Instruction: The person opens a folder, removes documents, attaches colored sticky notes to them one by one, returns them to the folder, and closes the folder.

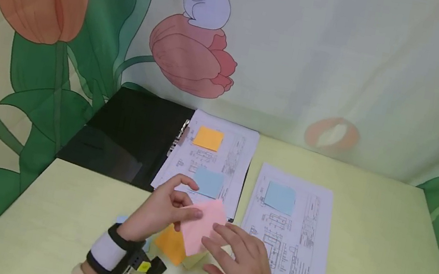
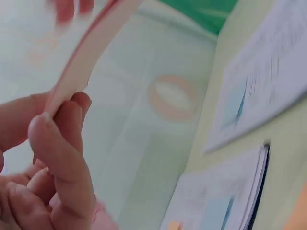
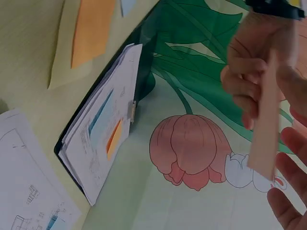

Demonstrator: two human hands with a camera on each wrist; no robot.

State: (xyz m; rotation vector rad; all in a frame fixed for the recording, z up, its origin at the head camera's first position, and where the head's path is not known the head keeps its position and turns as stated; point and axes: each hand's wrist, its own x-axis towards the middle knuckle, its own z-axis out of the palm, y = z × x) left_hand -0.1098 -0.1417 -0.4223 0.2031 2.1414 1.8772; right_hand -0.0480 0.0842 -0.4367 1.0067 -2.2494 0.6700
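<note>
Currently, left grip (image 1: 160,210) is pinching pink note (image 1: 199,229) above bench (image 1: 381,244), toward near edge; right grip (image 1: 246,269), fingers apart, is hovering beside; edge-only pinch is possibly risking buckling if fingers are pushing.

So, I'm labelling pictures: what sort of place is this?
Probably an indoor desk workspace: a pale yellow tabletop, an open black folder holding white printed drawings, and a tulip-patterned cloth backdrop.
</note>
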